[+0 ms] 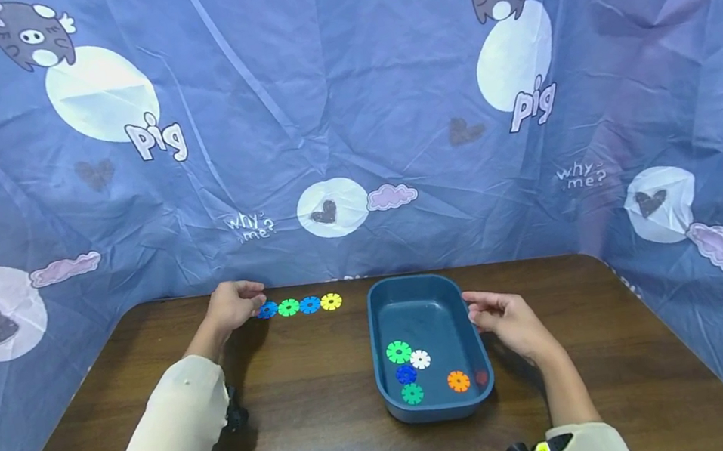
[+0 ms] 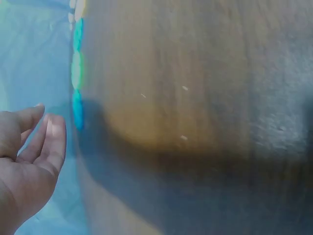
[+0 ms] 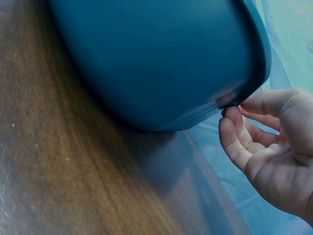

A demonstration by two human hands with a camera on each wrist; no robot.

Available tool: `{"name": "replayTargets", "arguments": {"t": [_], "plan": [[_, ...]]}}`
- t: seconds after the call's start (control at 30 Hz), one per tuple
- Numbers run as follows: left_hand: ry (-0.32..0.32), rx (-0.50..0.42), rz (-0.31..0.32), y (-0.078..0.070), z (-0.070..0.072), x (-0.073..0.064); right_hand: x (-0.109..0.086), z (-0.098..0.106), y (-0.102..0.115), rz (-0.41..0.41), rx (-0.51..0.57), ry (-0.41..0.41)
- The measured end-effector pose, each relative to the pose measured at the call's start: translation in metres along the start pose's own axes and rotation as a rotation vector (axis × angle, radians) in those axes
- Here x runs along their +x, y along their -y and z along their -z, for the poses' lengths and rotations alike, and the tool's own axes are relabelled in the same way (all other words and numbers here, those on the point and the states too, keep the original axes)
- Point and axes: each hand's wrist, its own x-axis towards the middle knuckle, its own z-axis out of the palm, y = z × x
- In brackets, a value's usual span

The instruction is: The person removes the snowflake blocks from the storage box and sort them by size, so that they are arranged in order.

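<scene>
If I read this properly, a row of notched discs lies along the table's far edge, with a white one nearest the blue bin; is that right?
Not quite: the row's notched disc nearest the blue bin is yellow, not white, as the head view shows; the rest stands.

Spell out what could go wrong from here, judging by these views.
The row lies close to the far edge of the table, so a nudge from the left hand, beside its blue end, might knock it out of line or over that edge.

The right hand has its fingertips at the rim of the tray; a tug could shift it and slide the loose discs inside.
</scene>
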Motion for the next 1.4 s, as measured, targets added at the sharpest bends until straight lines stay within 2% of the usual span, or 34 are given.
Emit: {"name": "replayTargets", "arguments": {"t": [0.2, 0.47, 0.73, 0.87, 1.07, 1.3, 1.4], "plan": [[0.090, 0.053, -0.107, -0.030, -0.013, 0.005, 0.000, 0.000, -0.001, -0.003, -0.008, -0.001], [0.173, 0.179, -0.294, -0.079, -0.040, -0.002, 0.001, 0.000, -0.001, -0.005, 0.000, -0.001], [0.291, 0.143, -0.419, -0.114, -0.067, -0.013, -0.001, -0.001, 0.001, -0.005, -0.002, 0.004], [0.344, 0.158, -0.476, -0.125, -0.079, -0.021, -0.002, -0.001, 0.003, -0.005, -0.008, 0.004], [0.425, 0.213, -0.553, -0.131, -0.097, -0.032, -0.001, -0.001, 0.003, 0.002, -0.027, 0.005], [0.534, 0.304, -0.686, -0.138, -0.118, -0.038, -0.002, -0.001, 0.001, -0.016, -0.060, 0.005], [0.576, 0.322, -0.695, -0.142, -0.126, -0.039, -0.001, 0.000, 0.002, -0.017, -0.063, 0.005]]}}
